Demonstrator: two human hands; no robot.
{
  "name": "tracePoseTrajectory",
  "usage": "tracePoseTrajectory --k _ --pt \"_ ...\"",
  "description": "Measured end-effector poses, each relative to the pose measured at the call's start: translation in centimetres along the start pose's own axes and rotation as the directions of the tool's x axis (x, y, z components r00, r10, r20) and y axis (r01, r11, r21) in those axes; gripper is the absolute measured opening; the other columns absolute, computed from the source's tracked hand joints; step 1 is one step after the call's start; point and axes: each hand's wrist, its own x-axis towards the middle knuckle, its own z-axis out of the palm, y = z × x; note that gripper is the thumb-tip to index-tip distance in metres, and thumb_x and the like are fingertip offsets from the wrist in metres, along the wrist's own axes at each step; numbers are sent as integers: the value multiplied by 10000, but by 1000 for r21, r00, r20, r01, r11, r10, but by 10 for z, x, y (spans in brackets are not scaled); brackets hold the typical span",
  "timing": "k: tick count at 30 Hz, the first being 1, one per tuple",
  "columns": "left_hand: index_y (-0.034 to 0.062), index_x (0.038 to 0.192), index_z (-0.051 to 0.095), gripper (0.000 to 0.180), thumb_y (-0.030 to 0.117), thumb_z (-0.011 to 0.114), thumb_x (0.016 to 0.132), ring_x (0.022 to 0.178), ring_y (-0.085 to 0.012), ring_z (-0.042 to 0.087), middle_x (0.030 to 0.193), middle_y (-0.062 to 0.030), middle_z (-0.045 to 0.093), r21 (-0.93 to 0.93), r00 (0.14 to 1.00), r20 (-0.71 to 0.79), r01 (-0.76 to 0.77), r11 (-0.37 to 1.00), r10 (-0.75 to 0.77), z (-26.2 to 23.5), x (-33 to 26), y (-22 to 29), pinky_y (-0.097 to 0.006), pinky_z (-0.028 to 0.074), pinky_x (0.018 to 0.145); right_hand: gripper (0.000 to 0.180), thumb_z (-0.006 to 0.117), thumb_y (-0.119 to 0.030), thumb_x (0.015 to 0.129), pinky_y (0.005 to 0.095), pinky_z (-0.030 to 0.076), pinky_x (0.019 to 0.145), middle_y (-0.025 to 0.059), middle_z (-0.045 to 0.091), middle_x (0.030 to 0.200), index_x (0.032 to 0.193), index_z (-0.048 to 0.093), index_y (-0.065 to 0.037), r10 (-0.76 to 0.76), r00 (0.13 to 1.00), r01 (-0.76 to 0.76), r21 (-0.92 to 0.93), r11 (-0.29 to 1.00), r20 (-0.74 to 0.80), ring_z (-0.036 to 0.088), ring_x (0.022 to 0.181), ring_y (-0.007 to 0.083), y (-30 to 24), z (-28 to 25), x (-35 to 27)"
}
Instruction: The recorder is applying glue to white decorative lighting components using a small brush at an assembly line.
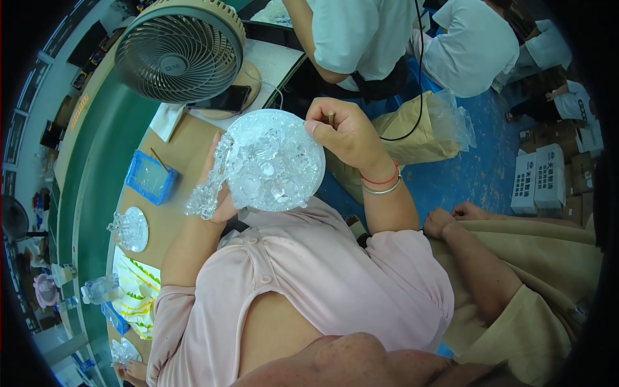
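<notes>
A clear, glassy ornament (267, 164) with many faceted pieces on a round whitish base (314, 151) is held up in front of my chest. My left hand (223, 205) supports it from its left side, fingers partly hidden behind it. A clear, bumpy part (205, 195) juts out over that hand. At the right rim, my right hand (345, 132) is closed in a pinch on a thin brown stick (331, 118); the stick's far end cannot be made out. A similar clear ornament (131, 229) stands on the brown worktop to the left.
On the worktop are a blue tray (151, 178) with a thin stick across it, a plastic bottle (100, 289) and a patterned cloth (138, 293). A large fan (177, 58) and a dark phone (222, 99) are beyond. A co-worker's hands (451, 219) rest at the right.
</notes>
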Motion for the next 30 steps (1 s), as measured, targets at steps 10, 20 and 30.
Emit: tracePoseTrajectory --k 10,20,30 --pt "42 1344 354 631 505 358 915 1173 -322 479 1303 -194 452 71 1000 -24 -15 997 17 -7 2 3 -474 383 989 92 583 -94 817 180 287 490 -63 447 605 775 537 -26 -13 999 16 -53 998 46 350 546 8 -11 -4 -2" --pt "3 1280 425 578 463 320 946 1147 -259 501 1256 -150 504 140 976 197 68 988 -95 -13 6 6 -393 382 989 110 612 -87 798 178 288 478 -59 474 597 727 553 -28 138 981 -123 -116 986 137 359 530 6 -14 -15 3" --pt "3 1258 450 556 448 327 949 1113 -241 530 1218 -141 538 334 986 73 117 935 -150 -8 18 13 -382 407 967 219 592 -162 843 192 346 491 -20 532 605 681 554 -20 291 916 -232 -227 946 276 438 547 28 -6 -26 18"
